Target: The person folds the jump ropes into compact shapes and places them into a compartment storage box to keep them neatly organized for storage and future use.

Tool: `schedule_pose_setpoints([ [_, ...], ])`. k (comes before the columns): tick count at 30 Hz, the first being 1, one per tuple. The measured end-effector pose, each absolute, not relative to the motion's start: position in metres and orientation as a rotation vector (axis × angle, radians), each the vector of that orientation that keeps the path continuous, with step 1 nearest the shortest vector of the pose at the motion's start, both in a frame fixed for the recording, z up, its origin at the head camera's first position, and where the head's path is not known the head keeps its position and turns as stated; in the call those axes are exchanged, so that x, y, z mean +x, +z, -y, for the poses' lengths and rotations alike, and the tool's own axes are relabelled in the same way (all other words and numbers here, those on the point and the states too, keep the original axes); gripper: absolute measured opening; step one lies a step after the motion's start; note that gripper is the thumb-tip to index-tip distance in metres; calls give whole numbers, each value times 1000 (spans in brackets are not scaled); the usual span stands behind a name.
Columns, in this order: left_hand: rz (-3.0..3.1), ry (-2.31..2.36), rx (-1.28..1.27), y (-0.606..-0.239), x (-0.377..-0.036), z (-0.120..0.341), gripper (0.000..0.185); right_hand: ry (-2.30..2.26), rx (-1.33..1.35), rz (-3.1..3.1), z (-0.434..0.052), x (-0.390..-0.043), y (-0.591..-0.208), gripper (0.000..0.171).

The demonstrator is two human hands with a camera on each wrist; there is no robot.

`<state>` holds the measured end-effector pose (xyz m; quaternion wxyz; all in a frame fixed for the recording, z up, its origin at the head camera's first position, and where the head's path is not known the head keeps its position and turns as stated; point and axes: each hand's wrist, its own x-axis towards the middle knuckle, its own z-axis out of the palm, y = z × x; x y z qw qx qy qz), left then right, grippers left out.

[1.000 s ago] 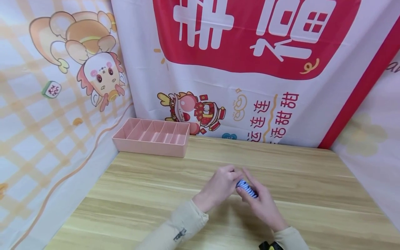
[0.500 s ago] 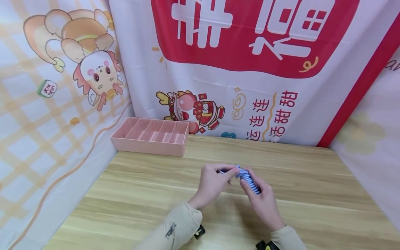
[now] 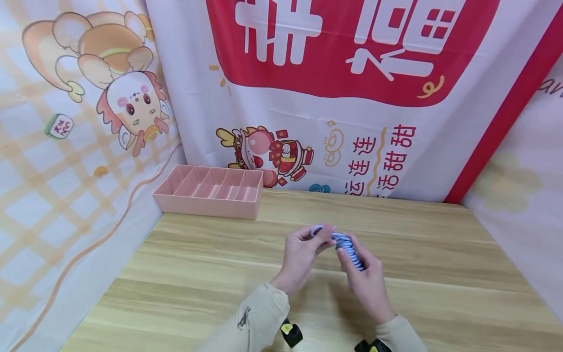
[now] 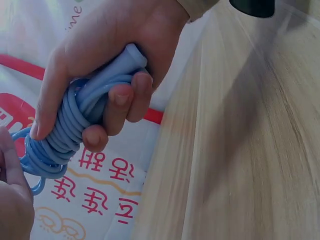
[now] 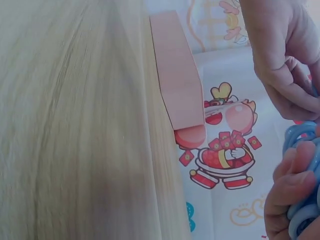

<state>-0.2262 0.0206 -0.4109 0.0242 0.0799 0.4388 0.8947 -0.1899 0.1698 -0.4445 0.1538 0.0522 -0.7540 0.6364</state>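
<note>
A light-blue jump rope [image 3: 349,252] is wound into a tight bundle, held above the table. My right hand [image 3: 367,281] grips the bundle, thumb on the near side. In the left wrist view the rope's smooth tapered handle [image 4: 112,72] sticks out between the right hand's palm and fingers, with coils [image 4: 65,122] wrapped round it. My left hand [image 3: 301,256] pinches a length of the cord just left of the bundle. A small cord loop [image 3: 315,230] stands out at its fingertips. The right wrist view cuts off part of both hands and of the bundle.
On the wooden table [image 3: 198,274], a pink box [image 3: 208,205] with several compartments stands at the back left. Printed cloths [image 3: 286,107] hang behind and at both sides. Black wrist straps [image 3: 291,333] show near the sleeves.
My left hand has drawn back slightly left from the bundle with the cord, and a loop now shows at its fingers. The right hand still grips the bundle, tilted a little more upright.
</note>
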Motion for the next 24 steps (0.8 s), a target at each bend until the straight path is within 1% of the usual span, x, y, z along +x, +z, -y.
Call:
schedule_pose_setpoints([
  [2, -1283, 2780, 194, -411, -226, -20, 26, 1832, 153, 2149, -168, -190, -444, 42],
  [6, -1051, 2786, 7, -406, -226, -21, 35, 1768, 175, 2108, -163, -189, -443, 38],
  [9, -867, 2794, -116, -404, -226, -20, 36, 1728, 191, 2071, -160, -188, -444, 37],
  [11, -810, 2793, -116, -403, -226, -20, 36, 1734, 197, 2055, -159, -188, -444, 37],
  [13, -818, 2779, -54, -404, -227, -17, 38, 1760, 201, 2049, -159, -188, -443, 38],
  [15, -886, 2748, 60, -407, -228, -14, 38, 1793, 202, 2047, -160, -188, -443, 38],
  [21, -1302, 2506, 552, -414, -237, 4, 30, 1904, 160, 2094, -165, -187, -441, 39],
  [24, -1573, 2330, 745, -413, -241, 15, 30, 2016, 135, 2112, -166, -186, -439, 39],
])
